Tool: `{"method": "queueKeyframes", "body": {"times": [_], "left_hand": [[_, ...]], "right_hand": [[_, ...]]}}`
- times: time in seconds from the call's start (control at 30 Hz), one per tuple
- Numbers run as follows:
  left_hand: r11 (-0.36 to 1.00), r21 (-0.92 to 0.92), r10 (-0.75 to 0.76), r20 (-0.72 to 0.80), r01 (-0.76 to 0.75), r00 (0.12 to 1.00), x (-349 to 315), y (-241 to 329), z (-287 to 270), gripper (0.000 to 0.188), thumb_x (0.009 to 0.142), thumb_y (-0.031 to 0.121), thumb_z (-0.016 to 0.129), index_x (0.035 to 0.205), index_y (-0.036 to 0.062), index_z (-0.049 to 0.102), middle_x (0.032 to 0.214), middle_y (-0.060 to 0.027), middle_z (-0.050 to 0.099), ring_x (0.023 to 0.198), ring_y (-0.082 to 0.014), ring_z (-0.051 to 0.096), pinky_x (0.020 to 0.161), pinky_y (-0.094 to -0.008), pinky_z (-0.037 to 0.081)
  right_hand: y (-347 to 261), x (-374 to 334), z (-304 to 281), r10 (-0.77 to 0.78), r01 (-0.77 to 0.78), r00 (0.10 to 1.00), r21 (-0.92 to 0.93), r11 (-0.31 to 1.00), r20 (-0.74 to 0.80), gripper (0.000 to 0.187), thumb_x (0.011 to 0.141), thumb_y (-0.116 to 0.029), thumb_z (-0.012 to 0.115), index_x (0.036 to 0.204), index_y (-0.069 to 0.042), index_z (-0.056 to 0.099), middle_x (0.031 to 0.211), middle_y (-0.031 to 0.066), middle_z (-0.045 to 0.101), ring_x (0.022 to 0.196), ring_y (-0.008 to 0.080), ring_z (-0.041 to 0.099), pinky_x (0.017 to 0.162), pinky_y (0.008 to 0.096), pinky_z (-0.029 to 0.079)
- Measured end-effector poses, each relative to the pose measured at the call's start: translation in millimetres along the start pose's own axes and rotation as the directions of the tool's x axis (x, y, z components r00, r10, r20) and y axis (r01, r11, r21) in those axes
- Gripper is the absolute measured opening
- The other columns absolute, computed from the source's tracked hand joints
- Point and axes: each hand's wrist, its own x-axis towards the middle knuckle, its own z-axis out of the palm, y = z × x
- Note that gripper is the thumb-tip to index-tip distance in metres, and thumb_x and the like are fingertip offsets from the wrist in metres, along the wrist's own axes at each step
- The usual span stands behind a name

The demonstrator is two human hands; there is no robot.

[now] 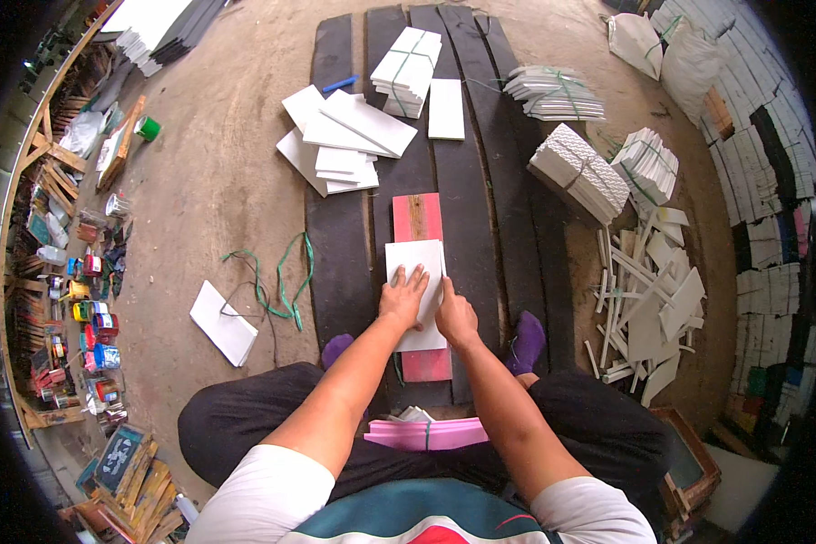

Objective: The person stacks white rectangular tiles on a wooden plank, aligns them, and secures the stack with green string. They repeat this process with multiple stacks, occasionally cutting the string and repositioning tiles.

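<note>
A white rectangular sheet lies over a pink-red board between my feet, with what looks like another white layer at its right edge. My left hand presses flat on it, fingers spread. Against that right edge, my right hand is closed, its index finger stretched along the edge; whatever it may grip is hidden. Farther off lie loose white sheets, a blue stick-like tool and a tied white stack. A single white piece sits right of that stack.
Dark planks run beneath the work. Tied white bundles and a heap of white offcuts lie to the right. Green twine and a white sheet are on the left floor. A pink bundle rests close to me.
</note>
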Motion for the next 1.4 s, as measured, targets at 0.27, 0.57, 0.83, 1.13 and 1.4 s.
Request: {"method": "queueKeyframes", "body": {"times": [0.27, 0.57, 0.83, 1.13, 1.4], "left_hand": [[0.999, -0.022, -0.031, -0.017, 0.031, 0.999, -8, -1, 4, 0.141, 0.061, 0.052, 0.096, 0.168, 0.0211, 0.01, 0.176, -0.0038, 0.007, 0.159, -0.0377, 0.015, 0.11, -0.0554, 0.045], [0.742, -0.548, -0.423, 0.065, 0.387, 0.904, -22, 1, 37, 0.155, 0.061, 0.037, 0.101, 0.165, 0.0109, -0.01, 0.161, -0.0251, 0.032, 0.142, -0.0431, 0.045, 0.113, -0.0523, 0.044], [0.59, -0.735, -0.464, 0.029, 0.333, 0.886, -14, -5, 76, 0.137, 0.058, 0.032, 0.102, 0.157, 0.0004, 0.013, 0.149, -0.0324, 0.044, 0.134, -0.0461, 0.052, 0.11, -0.0486, 0.049], [0.573, -0.769, -0.449, -0.004, 0.284, 0.894, -10, -11, 88, 0.129, 0.059, 0.03, 0.102, 0.152, -0.003, 0.018, 0.146, -0.0357, 0.045, 0.131, -0.0486, 0.054, 0.109, -0.0494, 0.049], [0.593, -0.731, -0.402, 0.094, 0.337, 0.911, -1, -13, 85, 0.124, 0.062, 0.031, 0.101, 0.151, -0.0008, 0.021, 0.143, -0.0355, 0.05, 0.132, -0.0483, 0.055, 0.107, -0.0517, 0.05]], "right_hand": [[45, -47, 26, -0.012, 0.011, 0.999, -0.009, 1.0, -0.049, 0.069, 0.095, -0.017, 0.055, 0.16, -0.025, 0.033, 0.105, 0.0286, 0.07, 0.095, 0.0494, 0.071, 0.082, 0.0592, 0.057], [99, -14, 39, -0.183, 0.063, 0.792, -0.221, 0.973, -0.582, 0.068, 0.097, -0.024, 0.064, 0.159, -0.017, 0.038, 0.117, 0.0229, 0.058, 0.102, 0.0393, 0.063, 0.086, 0.0516, 0.054], [73, 16, 70, -0.047, 0.035, 0.954, -0.046, 0.998, -0.296, 0.031, 0.096, -0.033, 0.067, 0.109, -0.006, 0.061, 0.107, 0.0178, 0.067, 0.106, 0.0398, 0.065, 0.087, 0.0523, 0.055], [79, 18, 57, 0.089, -0.075, 0.948, 0.058, 0.995, -0.304, 0.012, 0.098, -0.015, 0.055, 0.106, -0.006, 0.057, 0.106, 0.0214, 0.068, 0.099, 0.0436, 0.068, 0.084, 0.0568, 0.054], [99, 10, 7, 0.257, -0.23, 0.889, 0.116, 0.966, -0.378, 0.016, 0.104, -0.018, 0.05, 0.11, -0.005, 0.057, 0.11, 0.0207, 0.066, 0.103, 0.0445, 0.066, 0.084, 0.058, 0.053]]}}
